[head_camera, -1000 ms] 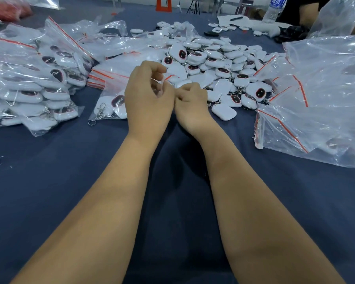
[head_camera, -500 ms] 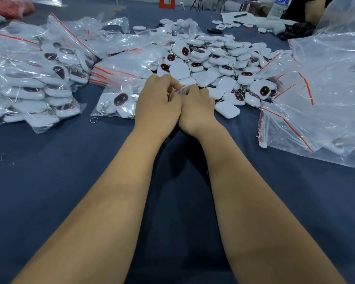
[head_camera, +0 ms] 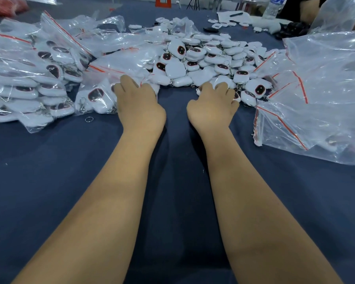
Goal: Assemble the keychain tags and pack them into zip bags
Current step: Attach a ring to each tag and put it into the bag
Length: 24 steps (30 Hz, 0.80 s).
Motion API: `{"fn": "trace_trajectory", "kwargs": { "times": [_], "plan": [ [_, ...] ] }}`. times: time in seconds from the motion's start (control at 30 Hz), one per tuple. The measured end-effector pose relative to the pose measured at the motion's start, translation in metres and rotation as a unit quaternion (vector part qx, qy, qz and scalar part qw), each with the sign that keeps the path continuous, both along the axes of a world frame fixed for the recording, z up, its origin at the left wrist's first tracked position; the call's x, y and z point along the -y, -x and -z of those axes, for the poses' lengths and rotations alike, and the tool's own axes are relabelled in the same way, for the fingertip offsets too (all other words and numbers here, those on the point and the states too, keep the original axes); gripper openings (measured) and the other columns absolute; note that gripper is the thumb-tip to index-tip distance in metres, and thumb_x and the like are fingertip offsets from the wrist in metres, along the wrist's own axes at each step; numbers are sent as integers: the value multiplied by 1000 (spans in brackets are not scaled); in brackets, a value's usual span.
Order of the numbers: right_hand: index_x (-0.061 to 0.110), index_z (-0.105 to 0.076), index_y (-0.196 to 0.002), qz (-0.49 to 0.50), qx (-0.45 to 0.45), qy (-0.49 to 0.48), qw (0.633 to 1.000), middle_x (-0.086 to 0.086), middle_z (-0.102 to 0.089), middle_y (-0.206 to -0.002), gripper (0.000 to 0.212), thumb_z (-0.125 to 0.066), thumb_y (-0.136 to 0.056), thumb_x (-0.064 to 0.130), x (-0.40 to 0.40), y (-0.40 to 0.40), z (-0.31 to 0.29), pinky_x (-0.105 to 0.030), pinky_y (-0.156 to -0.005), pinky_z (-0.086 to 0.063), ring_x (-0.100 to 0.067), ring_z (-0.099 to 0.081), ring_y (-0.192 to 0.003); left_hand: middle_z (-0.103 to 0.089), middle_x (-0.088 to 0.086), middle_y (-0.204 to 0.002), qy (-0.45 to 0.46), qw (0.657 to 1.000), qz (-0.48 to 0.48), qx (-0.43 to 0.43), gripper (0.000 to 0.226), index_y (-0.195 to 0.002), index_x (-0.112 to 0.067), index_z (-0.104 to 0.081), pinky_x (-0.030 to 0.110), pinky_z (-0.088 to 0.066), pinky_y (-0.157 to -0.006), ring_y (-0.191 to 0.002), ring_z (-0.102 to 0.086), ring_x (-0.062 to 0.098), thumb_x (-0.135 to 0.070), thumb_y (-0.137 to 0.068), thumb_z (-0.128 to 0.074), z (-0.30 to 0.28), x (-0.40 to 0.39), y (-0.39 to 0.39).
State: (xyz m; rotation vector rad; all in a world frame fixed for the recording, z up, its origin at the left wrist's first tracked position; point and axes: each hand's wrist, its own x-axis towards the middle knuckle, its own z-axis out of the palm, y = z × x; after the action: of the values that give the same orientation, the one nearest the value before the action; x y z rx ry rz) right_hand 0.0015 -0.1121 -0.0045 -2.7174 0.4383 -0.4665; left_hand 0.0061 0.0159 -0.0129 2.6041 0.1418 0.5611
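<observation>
A heap of loose white keychain tags (head_camera: 211,56) with dark faces lies in the middle of the blue table (head_camera: 49,181). My left hand (head_camera: 139,103) sits to the left of the heap. Its curled fingers hold the right end of a small packed zip bag (head_camera: 98,95) that lies on the table with tags inside. My right hand (head_camera: 213,103) is at the heap's near edge, its fingers curled over a white tag (head_camera: 219,83) that is mostly hidden under them.
Several packed zip bags (head_camera: 29,78) are piled at the left. Empty red-striped zip bags (head_camera: 320,89) spread over the right side, and more lie flat behind my left hand (head_camera: 121,62). A loose metal ring (head_camera: 89,119) lies near the packed bag. A water bottle (head_camera: 274,6) and another person's arm (head_camera: 307,11) are at the far right.
My hands, pressed together on a zip bag before, have parted. The left went left and down with the bag; the right moved right onto the tag heap.
</observation>
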Motion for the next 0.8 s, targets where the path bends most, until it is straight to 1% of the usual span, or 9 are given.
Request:
{"fn": "trace_trajectory", "kwargs": {
  "times": [0.1, 0.23, 0.33, 0.4, 0.5, 0.57, 0.63, 0.7, 0.8],
  "plan": [
    [16, -52, -128, -17, 23, 10, 1000, -8, -44, -133, 40, -52, -87, 13, 4, -2, -1, -37, -100, -29, -28, -37, -126, -37, 17, -128, 4, 1000, -9, 9, 33, -112, -6, -63, 30, -34, -90, -118, -34, 36, -2, -81, -53, 1, -2, 0],
    [17, -52, -128, -21, 37, 8, 999, -6, -47, -131, 44, -54, -84, 12, 5, -2, 0, -35, -98, -29, -28, -39, -124, -35, 15, -132, 21, 998, 22, 46, 34, -111, -10, -62, 27, -29, -83, -121, -33, 34, -1, -80, -53, 1, -1, 2],
    [14, -56, -115, 4, 19, 32, 999, -5, -50, -126, 33, -50, -83, 16, 2, -2, 3, -41, -104, -24, -29, -35, -123, -37, 13, -137, 1, 996, 54, 68, 34, -110, -14, -66, 29, -31, -89, -124, -33, 34, -3, -81, -54, 2, 0, 2],
    [15, -57, -108, 2, 9, 46, 999, -3, -54, -120, 25, -48, -85, 17, 3, -3, 5, -44, -104, -24, -29, -36, -122, -44, 9, -136, -6, 991, 86, 102, 34, -107, -15, -70, 28, -30, -94, -125, -35, 33, -2, -81, -54, 2, 2, 1],
    [19, -62, -108, 2, 33, 44, 998, -1, -60, -111, 26, -43, -90, 15, 6, -6, 4, -43, -100, -23, -26, -37, -121, -55, 4, -117, 92, 971, 176, 133, 36, -101, -10, -72, 14, -31, -86, -112, -47, 21, 7, -81, -48, -2, 7, 1],
    [22, -64, -108, 5, 64, 37, 997, 0, -62, -110, 28, -41, -93, 16, 5, -7, 3, -43, -99, -22, -25, -39, -120, -56, -1, -109, 165, 957, 212, 107, 39, -101, -10, -70, 6, -35, -79, -100, -53, 12, 10, -82, -43, -4, 10, 4],
    [23, -62, -114, -12, 66, 23, 997, 2, -60, -115, 30, -42, -92, 18, 3, -7, 2, -44, -103, -21, -24, -40, -121, -60, -3, -109, 200, 954, 213, 63, 44, -106, -13, -68, 1, -36, -78, -98, -56, 9, 11, -83, -39, -3, 11, 3],
    [22, -58, -118, -42, 36, 21, 998, 2, -59, -119, 34, -46, -86, 21, 2, -6, 3, -48, -109, -19, -24, -39, -124, -62, -3, -113, 213, 956, 202, 22, 48, -115, -14, -64, 3, -38, -80, -102, -56, 7, 10, -84, -37, -1, 10, 1],
    [21, -58, -115, -61, 13, 53, 997, 2, -57, -119, 33, -48, -84, 22, 1, -5, 6, -51, -112, -18, -24, -40, -124, -60, -1, -114, 233, 954, 190, -12, 49, -121, -13, -61, 11, -39, -86, -104, -55, 8, 10, -85, -37, 1, 9, -2]
  ]
}}
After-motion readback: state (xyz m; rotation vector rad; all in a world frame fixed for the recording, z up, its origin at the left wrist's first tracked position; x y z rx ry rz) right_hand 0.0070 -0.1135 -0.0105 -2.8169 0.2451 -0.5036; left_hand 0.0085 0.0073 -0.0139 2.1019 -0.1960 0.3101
